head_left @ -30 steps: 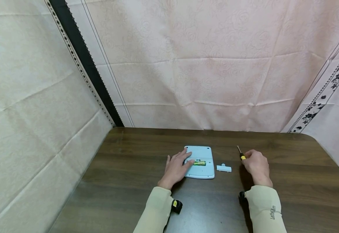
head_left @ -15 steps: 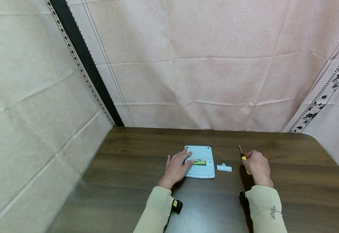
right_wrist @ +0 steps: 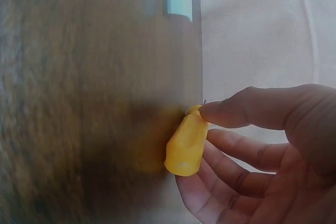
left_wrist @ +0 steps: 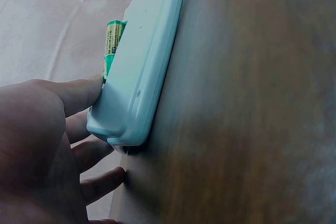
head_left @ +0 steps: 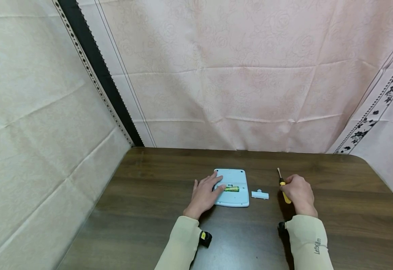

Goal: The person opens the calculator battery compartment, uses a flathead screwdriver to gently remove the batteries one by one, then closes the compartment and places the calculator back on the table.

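Observation:
A light blue calculator-like device [head_left: 231, 200] lies with its back up, and a green and gold battery [head_left: 231, 189] shows in its uncovered compartment. My left hand [head_left: 204, 193] rests spread over the device's left side, thumb on the back close to the battery [left_wrist: 111, 45] and other fingers along the edge. A yellow and black screwdriver [head_left: 286, 197] is pinched between the thumb and fingers of my right hand [head_left: 298, 191]. Its metal tip points away toward the far edge of the table. In the right wrist view the yellow handle [right_wrist: 188, 145] hangs close over the tabletop.
Between the device and my right hand lies a small light blue battery cover [head_left: 259, 194]. The brown wooden table [head_left: 240, 240] runs back to a pale cloth [head_left: 250, 93] hanging behind it. More cloth hangs at both sides.
The screwdriver has tilted and shifted slightly right in my right hand, and its yellow handle end now shows below the fingers. My left hand and the device have stayed in place.

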`<state>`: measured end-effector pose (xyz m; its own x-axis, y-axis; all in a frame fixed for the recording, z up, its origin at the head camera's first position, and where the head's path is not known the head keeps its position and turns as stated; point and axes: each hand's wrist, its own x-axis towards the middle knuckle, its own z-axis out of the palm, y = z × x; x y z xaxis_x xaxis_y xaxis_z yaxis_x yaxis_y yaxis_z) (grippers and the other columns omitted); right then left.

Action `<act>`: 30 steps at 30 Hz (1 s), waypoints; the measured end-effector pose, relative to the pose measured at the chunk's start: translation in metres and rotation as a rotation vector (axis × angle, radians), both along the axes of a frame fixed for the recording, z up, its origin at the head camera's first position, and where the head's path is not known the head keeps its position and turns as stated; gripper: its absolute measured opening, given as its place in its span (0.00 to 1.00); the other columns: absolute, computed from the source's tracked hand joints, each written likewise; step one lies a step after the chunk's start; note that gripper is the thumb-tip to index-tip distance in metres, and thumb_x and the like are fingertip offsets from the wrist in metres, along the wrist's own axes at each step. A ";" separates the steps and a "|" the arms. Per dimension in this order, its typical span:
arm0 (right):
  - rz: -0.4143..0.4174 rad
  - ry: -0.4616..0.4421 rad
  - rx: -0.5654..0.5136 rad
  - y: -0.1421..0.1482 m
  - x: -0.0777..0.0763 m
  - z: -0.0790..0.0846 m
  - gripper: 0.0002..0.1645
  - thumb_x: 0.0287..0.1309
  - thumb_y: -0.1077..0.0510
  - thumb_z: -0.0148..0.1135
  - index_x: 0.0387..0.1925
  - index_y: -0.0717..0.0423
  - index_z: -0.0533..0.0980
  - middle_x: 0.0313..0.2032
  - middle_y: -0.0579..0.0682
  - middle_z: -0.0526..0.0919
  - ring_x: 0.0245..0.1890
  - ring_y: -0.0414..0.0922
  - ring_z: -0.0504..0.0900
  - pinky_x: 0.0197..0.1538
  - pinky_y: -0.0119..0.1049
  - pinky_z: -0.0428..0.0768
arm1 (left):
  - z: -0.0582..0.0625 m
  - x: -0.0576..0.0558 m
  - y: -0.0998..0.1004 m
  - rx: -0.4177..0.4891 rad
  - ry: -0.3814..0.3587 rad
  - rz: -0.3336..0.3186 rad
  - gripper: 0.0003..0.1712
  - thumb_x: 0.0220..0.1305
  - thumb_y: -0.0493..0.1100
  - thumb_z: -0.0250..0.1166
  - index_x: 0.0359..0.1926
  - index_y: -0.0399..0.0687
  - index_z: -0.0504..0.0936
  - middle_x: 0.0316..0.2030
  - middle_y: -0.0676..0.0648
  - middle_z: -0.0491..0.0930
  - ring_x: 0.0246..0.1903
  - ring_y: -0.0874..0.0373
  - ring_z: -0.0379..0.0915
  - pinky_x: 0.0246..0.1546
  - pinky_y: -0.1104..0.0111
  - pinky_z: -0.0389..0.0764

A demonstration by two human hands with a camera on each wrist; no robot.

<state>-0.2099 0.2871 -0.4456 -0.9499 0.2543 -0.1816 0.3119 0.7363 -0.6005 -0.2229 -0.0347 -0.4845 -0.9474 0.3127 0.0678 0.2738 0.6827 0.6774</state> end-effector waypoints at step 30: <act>0.318 0.505 -0.033 -0.058 -0.002 0.010 0.14 0.70 0.69 0.63 0.55 0.66 0.82 0.52 0.61 0.82 0.49 0.58 0.81 0.54 0.58 0.83 | 0.000 0.001 0.000 0.030 0.009 0.002 0.30 0.82 0.58 0.57 0.76 0.52 0.75 0.80 0.48 0.62 0.79 0.43 0.56 0.77 0.34 0.40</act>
<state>-0.2115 0.2291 -0.4354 -0.9495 -0.0545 0.3091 -0.2505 0.7251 -0.6415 -0.2218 -0.0352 -0.4847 -0.9473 0.3087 0.0858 0.2790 0.6627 0.6950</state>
